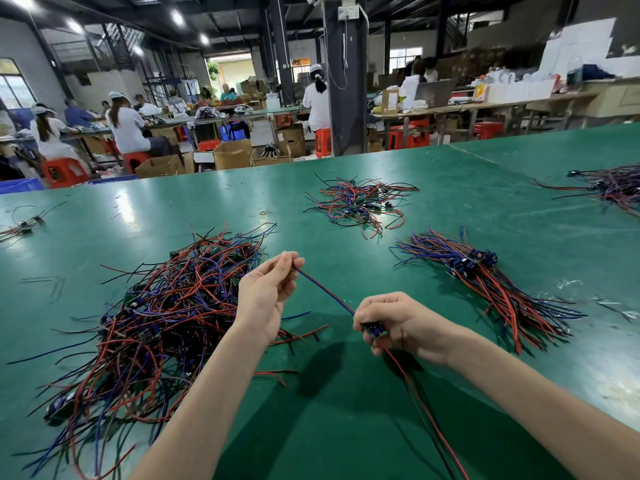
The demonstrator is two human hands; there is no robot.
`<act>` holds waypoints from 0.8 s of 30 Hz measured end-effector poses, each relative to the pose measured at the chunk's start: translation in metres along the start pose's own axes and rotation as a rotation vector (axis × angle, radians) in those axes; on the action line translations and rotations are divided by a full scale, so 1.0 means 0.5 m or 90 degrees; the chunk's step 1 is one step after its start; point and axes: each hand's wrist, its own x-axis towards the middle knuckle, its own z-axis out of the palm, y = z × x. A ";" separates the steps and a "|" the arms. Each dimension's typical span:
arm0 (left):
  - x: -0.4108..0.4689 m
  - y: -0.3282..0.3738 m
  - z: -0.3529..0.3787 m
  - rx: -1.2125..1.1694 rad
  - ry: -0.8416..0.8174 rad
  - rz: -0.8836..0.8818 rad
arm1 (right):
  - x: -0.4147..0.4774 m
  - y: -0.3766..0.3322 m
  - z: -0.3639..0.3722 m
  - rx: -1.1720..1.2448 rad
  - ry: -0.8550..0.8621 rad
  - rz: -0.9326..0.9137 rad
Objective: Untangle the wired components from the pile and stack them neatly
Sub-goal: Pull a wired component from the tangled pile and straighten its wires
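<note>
A big tangled pile [162, 317] of red, blue and black wired components lies on the green table [346, 427] at the left. My right hand [394, 323] grips the small blue board of one wired component [374, 330]. Its blue and red wires [325, 292] run taut up to my left hand [266, 289], which pinches their ends above the pile's right edge. Red and black wires [422, 410] hang from the board toward me. An aligned stack of components [485, 275] lies to the right.
A smaller loose tangle [360, 202] lies at the table's middle back, another heap [613, 185] at the far right, and a few components [24, 225] at the far left. A rubber band [264, 213] lies on the table. Seated workers and cardboard boxes fill the background.
</note>
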 end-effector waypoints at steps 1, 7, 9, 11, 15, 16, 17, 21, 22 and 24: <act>0.000 -0.001 -0.001 0.013 0.014 0.010 | 0.002 0.001 0.000 -0.008 0.011 -0.009; -0.004 -0.006 0.002 0.067 0.078 0.069 | 0.002 0.005 0.001 -0.068 0.023 -0.018; -0.001 -0.004 -0.001 0.036 0.090 0.058 | 0.000 0.002 0.003 -0.019 0.003 -0.015; 0.002 -0.001 -0.007 0.009 0.103 0.043 | 0.000 0.002 0.000 0.045 -0.026 -0.022; 0.006 -0.005 -0.015 -0.011 0.102 0.012 | -0.003 0.004 0.001 0.077 -0.057 -0.027; 0.005 -0.007 -0.014 -0.015 0.089 -0.001 | -0.002 0.005 0.002 0.077 -0.046 -0.029; 0.003 -0.010 -0.010 -0.018 0.070 -0.018 | 0.000 0.006 0.003 0.080 -0.026 -0.036; -0.012 -0.023 0.014 0.052 -0.039 -0.090 | 0.008 0.005 0.001 0.107 0.062 -0.086; -0.018 -0.028 0.020 0.085 -0.085 -0.106 | 0.009 0.005 -0.001 0.104 0.076 -0.099; -0.032 -0.038 0.031 0.148 -0.177 -0.134 | 0.009 0.005 -0.003 0.063 0.095 -0.118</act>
